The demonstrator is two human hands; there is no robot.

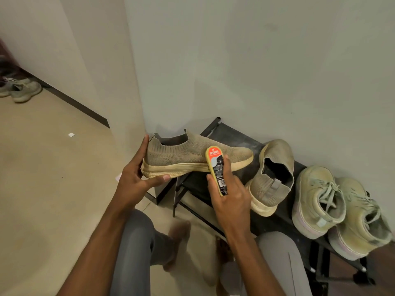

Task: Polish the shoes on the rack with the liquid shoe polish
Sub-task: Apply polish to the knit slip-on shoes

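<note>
My left hand [136, 176] grips the heel of a tan knit slip-on shoe [183, 154], holding it sideways above the left end of the black shoe rack [230, 135]. My right hand [230, 195] holds a yellow liquid shoe polish bottle [217, 169] with a black and orange label. The bottle's top end lies against the shoe's pale sole near mid-length. The matching slip-on [271, 178] leans tilted on the rack top. A pair of pale green lace-up sneakers [333, 208] stands to its right.
A white wall runs just behind the rack, with a corner at its left end. Tan floor spreads to the left, where another pair of sneakers [21, 88] lies by the far wall. My knees in grey trousers [132, 242] are below the hands.
</note>
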